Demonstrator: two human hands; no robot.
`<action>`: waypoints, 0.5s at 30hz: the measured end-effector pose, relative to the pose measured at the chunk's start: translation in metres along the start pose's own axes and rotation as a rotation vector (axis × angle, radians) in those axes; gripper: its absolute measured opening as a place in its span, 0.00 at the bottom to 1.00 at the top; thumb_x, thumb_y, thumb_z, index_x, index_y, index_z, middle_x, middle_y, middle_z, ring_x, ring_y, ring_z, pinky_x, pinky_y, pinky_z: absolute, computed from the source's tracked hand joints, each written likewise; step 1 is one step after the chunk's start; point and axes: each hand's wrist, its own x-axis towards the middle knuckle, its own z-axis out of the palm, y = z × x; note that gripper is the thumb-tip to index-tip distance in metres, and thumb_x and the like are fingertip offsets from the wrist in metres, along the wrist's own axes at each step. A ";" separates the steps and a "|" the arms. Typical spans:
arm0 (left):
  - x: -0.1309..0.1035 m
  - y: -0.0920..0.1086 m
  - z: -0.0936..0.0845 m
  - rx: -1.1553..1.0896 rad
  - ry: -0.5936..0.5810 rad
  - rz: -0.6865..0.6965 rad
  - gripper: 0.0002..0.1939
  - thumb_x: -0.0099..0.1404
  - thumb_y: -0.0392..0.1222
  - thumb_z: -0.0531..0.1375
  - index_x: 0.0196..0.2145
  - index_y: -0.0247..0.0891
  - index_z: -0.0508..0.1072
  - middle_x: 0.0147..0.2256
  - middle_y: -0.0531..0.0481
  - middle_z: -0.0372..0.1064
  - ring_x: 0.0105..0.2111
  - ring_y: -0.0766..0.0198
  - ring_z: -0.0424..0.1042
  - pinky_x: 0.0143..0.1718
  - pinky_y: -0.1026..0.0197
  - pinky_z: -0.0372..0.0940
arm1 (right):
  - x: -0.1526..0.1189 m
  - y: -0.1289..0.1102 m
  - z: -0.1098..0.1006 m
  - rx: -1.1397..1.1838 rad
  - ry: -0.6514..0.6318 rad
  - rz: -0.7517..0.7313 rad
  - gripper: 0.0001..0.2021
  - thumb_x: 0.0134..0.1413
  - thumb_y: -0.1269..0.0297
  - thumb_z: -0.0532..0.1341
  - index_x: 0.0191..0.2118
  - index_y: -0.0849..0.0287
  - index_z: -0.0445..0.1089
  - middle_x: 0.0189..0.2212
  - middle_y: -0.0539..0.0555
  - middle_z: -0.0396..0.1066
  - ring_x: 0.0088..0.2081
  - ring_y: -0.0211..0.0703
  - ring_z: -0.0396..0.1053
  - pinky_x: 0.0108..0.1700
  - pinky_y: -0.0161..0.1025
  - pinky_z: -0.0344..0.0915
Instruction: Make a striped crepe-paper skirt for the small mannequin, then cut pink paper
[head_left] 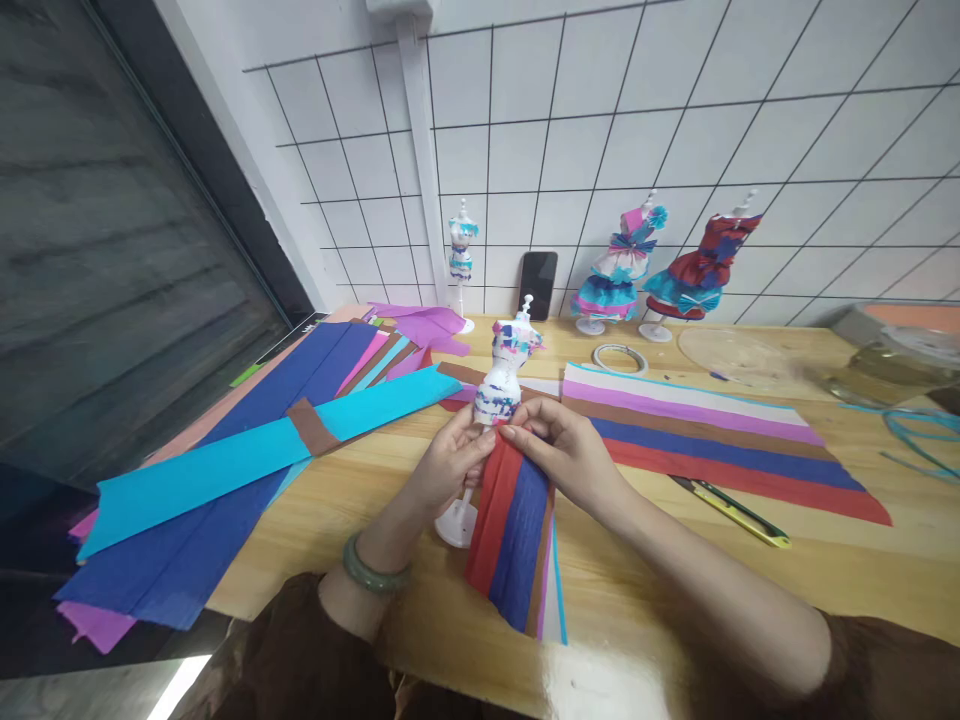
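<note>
In front of me a small white dress-form mannequin (501, 385) stands upright on its round base, its surface marked with coloured paper scraps. A layered bundle of crepe paper strips (517, 535) hangs at its lower front, red and blue outermost, with brown, purple, white and light blue edges behind. My left hand (459, 450) is closed at the mannequin's lower end, pinching the top left edge of the strips. My right hand (559, 445) pinches the same top edge from the right, thumb and forefinger together. The mannequin's stand is partly hidden behind the hand and paper.
Crepe paper sheets (247, 440) lie piled on the left; striped layers (720, 445) lie on the right near a yellow utility knife (739, 512). Behind stand a tape roll (619, 359), a phone (538, 285), a bare mannequin (462, 250) and two dressed ones (616, 270), (701, 265).
</note>
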 end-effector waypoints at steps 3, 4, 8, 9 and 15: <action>0.000 0.000 0.000 -0.004 0.004 -0.009 0.18 0.58 0.47 0.60 0.45 0.40 0.64 0.22 0.61 0.53 0.14 0.79 0.46 0.14 0.73 0.43 | 0.000 0.000 0.000 0.004 0.001 -0.001 0.11 0.51 0.55 0.61 0.31 0.58 0.63 0.25 0.48 0.68 0.27 0.36 0.65 0.29 0.33 0.61; 0.000 0.001 0.001 -0.005 0.003 -0.012 0.18 0.58 0.47 0.60 0.45 0.40 0.64 0.22 0.61 0.53 0.14 0.79 0.46 0.14 0.73 0.42 | 0.000 0.001 0.000 0.004 0.001 -0.002 0.11 0.51 0.56 0.61 0.31 0.58 0.63 0.25 0.48 0.68 0.27 0.36 0.65 0.29 0.33 0.61; -0.001 0.001 0.001 -0.014 -0.002 -0.023 0.18 0.58 0.47 0.60 0.45 0.40 0.64 0.22 0.61 0.53 0.15 0.79 0.46 0.14 0.73 0.42 | 0.001 0.003 0.001 0.018 0.001 -0.006 0.09 0.51 0.58 0.61 0.31 0.57 0.64 0.27 0.49 0.68 0.29 0.36 0.67 0.31 0.33 0.61; -0.001 0.001 0.001 -0.014 -0.002 -0.027 0.18 0.58 0.47 0.60 0.46 0.40 0.64 0.22 0.60 0.53 0.15 0.79 0.46 0.15 0.73 0.42 | 0.001 0.003 0.001 0.025 0.002 -0.007 0.09 0.51 0.58 0.62 0.31 0.57 0.64 0.27 0.49 0.69 0.29 0.36 0.67 0.31 0.33 0.62; -0.001 0.002 0.001 -0.022 0.002 -0.039 0.19 0.59 0.46 0.60 0.47 0.41 0.64 0.23 0.60 0.53 0.15 0.79 0.46 0.15 0.73 0.42 | 0.002 0.004 0.001 0.021 0.012 -0.011 0.09 0.51 0.58 0.61 0.31 0.57 0.64 0.27 0.49 0.68 0.29 0.37 0.67 0.31 0.33 0.61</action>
